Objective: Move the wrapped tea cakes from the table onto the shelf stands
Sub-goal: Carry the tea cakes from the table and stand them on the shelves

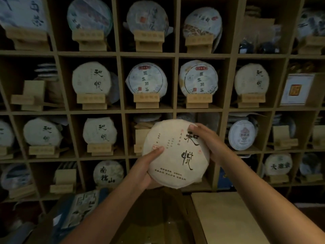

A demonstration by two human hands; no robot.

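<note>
Head view: wrapped tea cake (pixel 175 154) held up face-on before the shelf (pixel 121 111), off the surface. Left hand (pixel 146 171) cups the lower left rim, thumb flat across the wrapper. Right hand (pixel 205 140) clasps the upper right edge, thumb on top. Grip at opposite edges likely keeps the disc upright and the printed face outward. Empty wooden stand (pixel 140 138) sits just behind it, partly hidden; probably the target.

Both arms reach forward; left hand (pixel 149 166) and right hand (pixel 209 143) grip opposite edges.
</note>
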